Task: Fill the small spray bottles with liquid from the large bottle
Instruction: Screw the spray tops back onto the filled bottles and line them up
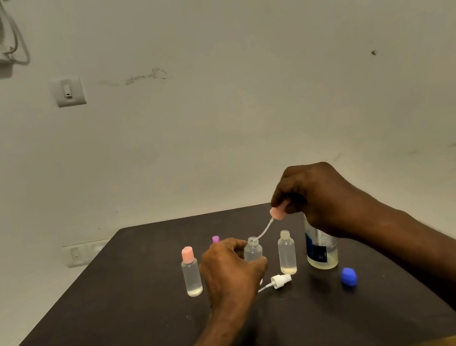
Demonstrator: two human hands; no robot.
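Two small spray bottles stood uncapped on the dark table; I saw my left hand wrapped around one of them, fingers curled on its body. Above and right of those fingers, my right hand hung arched, wrist raised, fingertips pinching a pink sprayer cap whose dip tube trailed down into the held bottle's neck. The large bottle stood under that hand. A white sprayer head lay just below my left knuckles, a blue cap farther right.
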